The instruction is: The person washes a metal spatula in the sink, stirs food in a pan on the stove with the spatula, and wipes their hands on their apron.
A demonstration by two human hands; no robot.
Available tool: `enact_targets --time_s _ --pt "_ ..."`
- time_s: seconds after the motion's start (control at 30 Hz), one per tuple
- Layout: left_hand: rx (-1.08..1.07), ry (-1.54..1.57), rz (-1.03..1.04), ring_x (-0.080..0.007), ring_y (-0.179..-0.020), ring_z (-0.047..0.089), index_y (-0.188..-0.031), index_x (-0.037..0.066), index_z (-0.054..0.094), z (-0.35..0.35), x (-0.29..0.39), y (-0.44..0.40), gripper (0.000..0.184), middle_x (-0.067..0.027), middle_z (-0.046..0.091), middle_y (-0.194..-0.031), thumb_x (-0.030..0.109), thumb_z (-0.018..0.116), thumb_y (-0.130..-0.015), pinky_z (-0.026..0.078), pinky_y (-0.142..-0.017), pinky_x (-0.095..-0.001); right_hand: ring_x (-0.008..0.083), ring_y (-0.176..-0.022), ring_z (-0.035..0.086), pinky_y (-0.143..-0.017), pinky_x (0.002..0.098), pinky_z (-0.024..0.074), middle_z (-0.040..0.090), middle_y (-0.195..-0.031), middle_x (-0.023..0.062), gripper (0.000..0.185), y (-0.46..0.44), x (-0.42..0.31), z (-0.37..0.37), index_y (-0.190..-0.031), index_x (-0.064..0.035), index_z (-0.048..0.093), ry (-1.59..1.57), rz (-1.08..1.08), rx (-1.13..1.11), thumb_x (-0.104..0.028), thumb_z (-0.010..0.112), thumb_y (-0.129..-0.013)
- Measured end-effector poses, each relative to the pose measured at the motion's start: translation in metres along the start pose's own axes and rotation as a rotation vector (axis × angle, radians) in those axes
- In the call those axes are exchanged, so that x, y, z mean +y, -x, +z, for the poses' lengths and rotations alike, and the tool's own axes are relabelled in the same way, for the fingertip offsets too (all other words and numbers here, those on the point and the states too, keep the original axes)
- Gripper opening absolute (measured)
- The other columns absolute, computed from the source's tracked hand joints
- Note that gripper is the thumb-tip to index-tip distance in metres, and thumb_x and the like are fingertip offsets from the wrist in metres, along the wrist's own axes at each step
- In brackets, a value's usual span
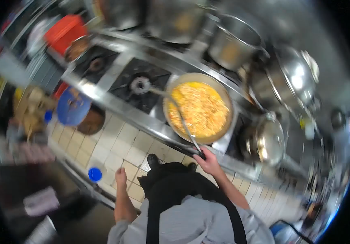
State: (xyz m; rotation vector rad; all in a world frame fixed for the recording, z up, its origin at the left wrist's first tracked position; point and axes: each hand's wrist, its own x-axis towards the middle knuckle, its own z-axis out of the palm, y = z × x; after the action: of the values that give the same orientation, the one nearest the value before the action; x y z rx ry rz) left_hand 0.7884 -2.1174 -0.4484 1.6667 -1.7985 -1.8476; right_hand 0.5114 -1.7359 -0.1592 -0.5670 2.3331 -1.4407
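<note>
My right hand (208,161) grips the dark end of a long metal utensil (179,112) at the front edge of the stove. The utensil's shaft bends across the left side of a wide round pan (169,122); its far end is blurred near a burner, so I cannot tell its exact kind. Shredded orange-yellow food (201,106) fills the pan, with yellow liquid around its edges. My left hand (121,177) hangs low over the tiled floor, away from the stove. Its fingers are curled in, and nothing shows in them.
Bare burners (140,85) lie left of the pan. Large metal pots (232,51) stand behind it, and a lidded pot (269,140) to the right. A blue bowl (73,106) and a red container (65,34) are at the left. A dark counter (77,211) is behind my left side.
</note>
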Motion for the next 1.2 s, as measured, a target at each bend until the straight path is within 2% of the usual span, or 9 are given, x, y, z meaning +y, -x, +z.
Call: enact_targets --time_s 0.1,0.2,0.3,0.5,0.6,0.7,0.87,1.0,1.2 --pt "-0.121 -0.112 -0.215 -0.0091 -0.049 0.047 -0.107 0.005 0.065 -0.014 0.010 0.008 0.028 0.0018 0.052 -0.064 0.031 0.059 -0.099 0.038 -0.042 -0.0273 0.0234 -0.085 0.068 -0.079 0.0355 0.0547 0.069 -0.096 0.0134 0.035 -0.001 -0.032 0.004 -0.125 -0.0043 0.062 0.008 0.025 0.031 -0.015 0.071 -0.092" --pt "-0.329 -0.339 -0.179 -0.0138 -0.049 0.050 -0.092 0.004 0.063 -0.020 0.010 0.000 0.032 -0.0033 0.053 -0.063 0.035 0.057 -0.099 0.041 -0.043 -0.0318 0.0346 -0.085 0.070 -0.076 0.0404 0.0562 0.070 -0.096 0.0179 0.035 0.013 -0.022 0.005 -0.123 -0.0058 0.062 0.054 -0.071 0.137 -0.015 0.071 -0.091" --pt "-0.563 -0.714 0.297 -0.0235 -0.057 0.060 -0.085 0.001 0.059 -0.025 0.001 -0.032 0.038 -0.0097 0.055 -0.063 0.035 0.052 -0.099 0.048 -0.051 -0.0418 0.0344 -0.086 0.070 -0.077 0.0401 0.0561 0.071 -0.098 0.0172 0.035 0.034 -0.014 0.003 -0.125 -0.0064 0.061 0.022 0.027 0.202 -0.019 0.069 -0.093" --pt "-0.685 -0.988 0.487 -0.0231 -0.056 0.052 -0.078 0.001 0.054 0.018 0.078 -0.065 0.033 -0.0120 0.048 -0.060 0.028 0.051 -0.096 0.043 -0.053 -0.0431 0.0335 -0.084 0.070 -0.076 0.0386 0.0559 0.071 -0.098 0.0174 0.033 0.074 0.014 -0.027 -0.124 -0.0060 0.062 -0.085 0.060 0.376 -0.018 0.067 -0.094" --pt "-0.506 -0.681 0.151 -0.0202 -0.056 0.048 -0.077 0.003 0.054 0.055 0.123 -0.064 0.031 -0.0096 0.044 -0.061 0.027 0.051 -0.096 0.041 -0.052 -0.0394 0.0339 -0.079 0.070 -0.073 0.0398 0.0560 0.071 -0.093 0.0163 0.032 0.092 0.032 -0.045 -0.124 -0.0061 0.062 -0.023 -0.017 0.513 -0.017 0.067 -0.093" --pt "-0.624 -0.833 0.385 -0.0158 -0.055 0.047 -0.075 0.005 0.053 0.085 0.158 -0.061 0.032 -0.0039 0.044 -0.063 0.028 0.050 -0.097 0.038 -0.049 -0.0350 0.0343 -0.077 0.070 -0.071 0.0409 0.0563 0.072 -0.089 0.0151 0.031 0.109 0.057 -0.061 -0.123 -0.0071 0.062 0.006 -0.054 0.624 -0.015 0.067 -0.093" --pt "-0.790 -0.971 0.339 -0.0154 -0.055 0.047 -0.075 0.006 0.054 0.128 0.159 -0.060 0.034 -0.0034 0.045 -0.063 0.031 0.050 -0.098 0.038 -0.049 -0.0346 0.0328 -0.072 0.070 -0.066 0.0401 0.0558 0.071 -0.085 0.0142 0.031 0.148 0.049 -0.060 -0.123 -0.0092 0.062 0.087 -0.031 0.864 -0.013 0.068 -0.093" --pt "-0.967 -1.112 0.327 -0.0151 -0.055 0.048 -0.076 0.007 0.055 0.161 0.159 -0.055 0.034 -0.0029 0.046 -0.063 0.032 0.050 -0.098 0.038 -0.049 -0.0342 0.0301 -0.069 0.068 -0.059 0.0393 0.0528 0.068 -0.080 0.0145 0.028 0.185 0.020 -0.023 -0.117 -0.0042 0.065 0.145 0.166 1.070 -0.012 0.072 -0.091" --pt "-1.271 -1.376 0.436 -0.0146 -0.056 0.048 -0.076 0.007 0.056 0.258 0.171 -0.027 0.036 -0.0022 0.047 -0.064 0.035 0.051 -0.099 0.038 -0.049 -0.0336 0.0297 -0.069 0.068 -0.064 0.0386 0.0540 0.067 -0.082 0.0151 0.032 0.252 0.000 0.040 -0.120 -0.0041 0.063 -0.058 0.418 1.229 -0.015 0.070 -0.092"
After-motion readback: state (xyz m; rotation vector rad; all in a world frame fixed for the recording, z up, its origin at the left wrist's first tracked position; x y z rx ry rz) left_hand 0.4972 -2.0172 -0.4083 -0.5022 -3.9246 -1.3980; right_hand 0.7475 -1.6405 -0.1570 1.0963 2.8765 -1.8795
